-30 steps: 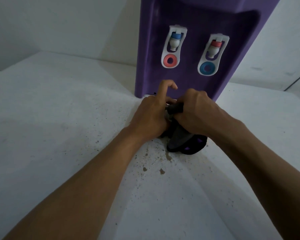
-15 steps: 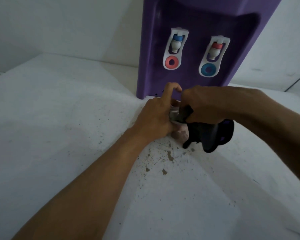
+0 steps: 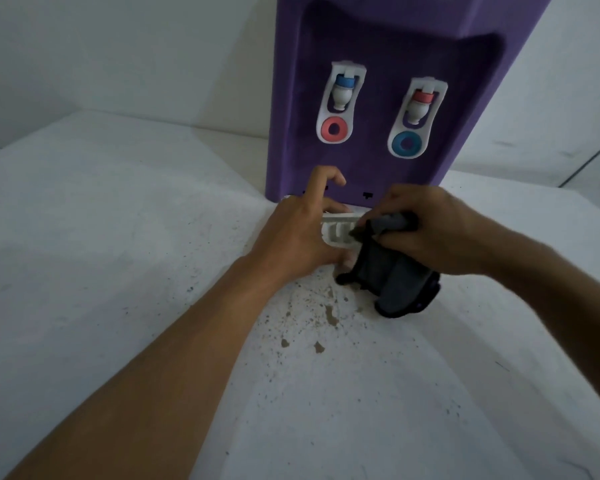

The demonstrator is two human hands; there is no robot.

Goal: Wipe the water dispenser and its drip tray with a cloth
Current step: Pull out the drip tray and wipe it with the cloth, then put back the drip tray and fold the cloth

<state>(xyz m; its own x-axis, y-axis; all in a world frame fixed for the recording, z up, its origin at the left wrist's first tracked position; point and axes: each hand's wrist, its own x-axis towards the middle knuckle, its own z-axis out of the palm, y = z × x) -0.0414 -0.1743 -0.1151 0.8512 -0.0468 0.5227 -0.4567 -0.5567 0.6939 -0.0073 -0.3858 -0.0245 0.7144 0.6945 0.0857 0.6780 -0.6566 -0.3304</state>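
The water dispenser [image 3: 378,98] stands at the far side of the desk [image 3: 118,237], against the wall [image 3: 118,46]. Its two taps are side by side. The drip tray [image 3: 338,233] is just near of the dispenser base, between the left hand [image 3: 298,237] and the right hand [image 3: 430,230]. The cloth [image 3: 392,275] hangs from the right hand, right of the tray. Crumbs [image 3: 312,320] lie nearer on the desk.

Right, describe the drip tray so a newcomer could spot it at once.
Find the purple dispenser standing on the white counter. At its foot, between the two hands, lies the drip tray, small and white with a slotted top. The left hand holds it; the dark cloth beside it is soft and grey-black.
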